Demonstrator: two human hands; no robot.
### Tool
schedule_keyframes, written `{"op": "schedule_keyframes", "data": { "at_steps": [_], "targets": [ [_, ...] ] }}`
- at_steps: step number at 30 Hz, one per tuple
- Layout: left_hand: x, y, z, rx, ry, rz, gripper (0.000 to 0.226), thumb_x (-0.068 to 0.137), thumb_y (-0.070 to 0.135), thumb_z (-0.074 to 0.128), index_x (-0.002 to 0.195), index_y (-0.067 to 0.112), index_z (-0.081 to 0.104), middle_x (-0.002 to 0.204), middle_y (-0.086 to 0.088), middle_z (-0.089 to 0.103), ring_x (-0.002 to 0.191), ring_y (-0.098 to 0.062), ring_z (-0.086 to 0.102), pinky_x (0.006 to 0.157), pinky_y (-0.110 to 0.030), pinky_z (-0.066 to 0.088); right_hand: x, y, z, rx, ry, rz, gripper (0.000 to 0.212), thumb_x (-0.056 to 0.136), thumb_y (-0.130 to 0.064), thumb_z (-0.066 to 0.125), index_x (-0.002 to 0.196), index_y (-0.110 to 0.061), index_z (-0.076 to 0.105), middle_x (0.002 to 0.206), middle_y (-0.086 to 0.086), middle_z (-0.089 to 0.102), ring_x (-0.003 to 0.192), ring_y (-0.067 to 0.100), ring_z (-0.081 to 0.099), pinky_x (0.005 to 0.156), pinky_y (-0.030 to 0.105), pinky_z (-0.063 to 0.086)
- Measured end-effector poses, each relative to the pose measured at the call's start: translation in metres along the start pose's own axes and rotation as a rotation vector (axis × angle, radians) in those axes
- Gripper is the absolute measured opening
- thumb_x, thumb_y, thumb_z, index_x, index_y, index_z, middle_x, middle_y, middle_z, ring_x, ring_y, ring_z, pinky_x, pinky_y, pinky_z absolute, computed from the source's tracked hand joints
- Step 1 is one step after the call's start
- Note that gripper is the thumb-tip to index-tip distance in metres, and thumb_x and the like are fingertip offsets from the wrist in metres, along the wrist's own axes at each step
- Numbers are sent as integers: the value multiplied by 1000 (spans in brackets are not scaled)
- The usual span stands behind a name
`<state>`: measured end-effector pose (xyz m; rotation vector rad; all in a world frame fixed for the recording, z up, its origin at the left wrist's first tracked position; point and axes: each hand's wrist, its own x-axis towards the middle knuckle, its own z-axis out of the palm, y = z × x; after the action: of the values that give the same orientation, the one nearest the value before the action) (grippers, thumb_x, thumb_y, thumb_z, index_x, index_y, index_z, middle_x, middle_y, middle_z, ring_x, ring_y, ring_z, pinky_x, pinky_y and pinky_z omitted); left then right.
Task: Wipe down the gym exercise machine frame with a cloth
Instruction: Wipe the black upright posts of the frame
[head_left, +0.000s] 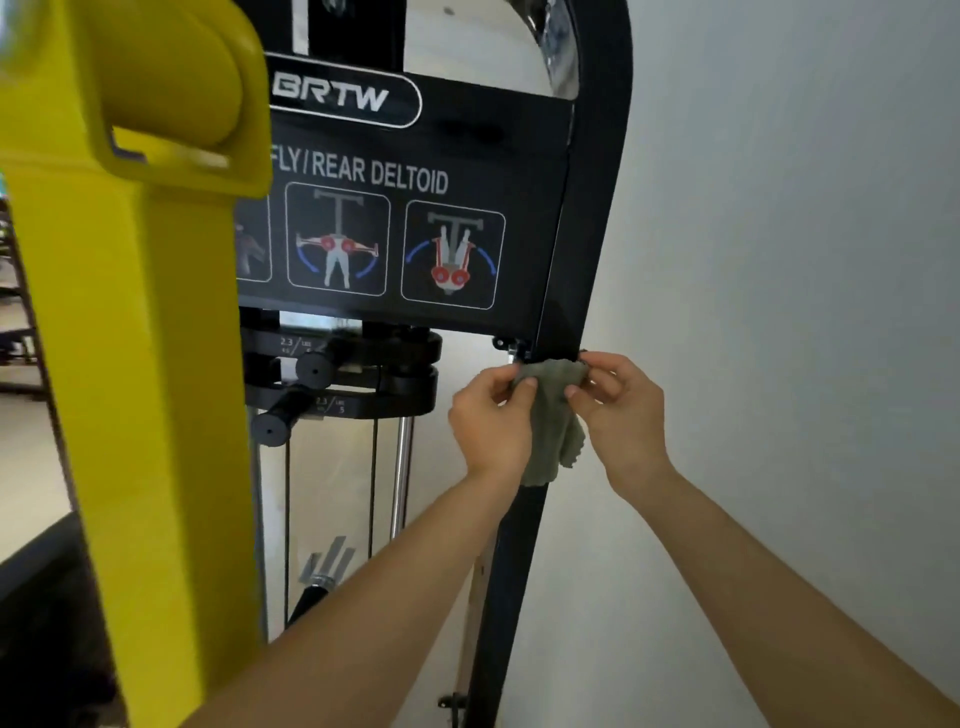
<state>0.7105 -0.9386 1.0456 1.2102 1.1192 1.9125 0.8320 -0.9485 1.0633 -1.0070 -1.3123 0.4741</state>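
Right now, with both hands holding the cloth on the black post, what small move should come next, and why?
Probably slide the cloth down the black post. The left hand and right hand pinch it from both sides across the post, just under the instruction panel, and a long stretch of post runs on below them.

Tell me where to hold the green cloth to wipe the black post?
Probably by its two top corners, from the front, one each side. The cloth drapes across the black post, so the left hand and right hand pinch it there.
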Motion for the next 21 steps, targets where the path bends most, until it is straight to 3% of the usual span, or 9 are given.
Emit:
{"op": "schedule_keyframes", "data": {
  "at_steps": [5, 11, 17, 21],
  "targets": [
    [2, 15, 1, -74, -17, 10, 8, 92, 15, 72, 99, 19, 74, 91, 8, 74, 89, -9, 70, 89, -34, 59, 12, -25, 0, -35, 30, -29, 36, 84, 9, 71, 110, -15, 68, 104, -1, 74, 98, 13, 72, 90, 26, 57],
    [-25, 27, -23, -182, -25, -18, 8, 91, 15, 74, 99, 17, 74, 90, 6, 75, 85, -7, 72, 85, -34, 61, -5, -43, -1, -187, 128, -40, 18, 84, -1, 77, 94, -15, 75, 91, -2, 75, 86, 11, 73, 91, 34, 59],
    [-111, 7, -92, -107, -130, -44, 11, 90, 14, 75, 98, 21, 72, 87, 13, 72, 83, -1, 69, 76, -19, 57, -109, -27, -9, -189, 75, 20, 29, 88, 0, 72, 111, -18, 74, 98, -4, 75, 90, 5, 71, 86, 15, 56],
    [-166, -28, -143, -3, -232, -113, 21, 89, 11, 74, 95, 30, 69, 87, 20, 71, 85, 1, 68, 77, -16, 56, -185, 4, -7, -239, 25, 123, 20, 89, -5, 72, 98, -23, 76, 94, -8, 75, 87, 4, 71, 82, 14, 56]
  ]
}}
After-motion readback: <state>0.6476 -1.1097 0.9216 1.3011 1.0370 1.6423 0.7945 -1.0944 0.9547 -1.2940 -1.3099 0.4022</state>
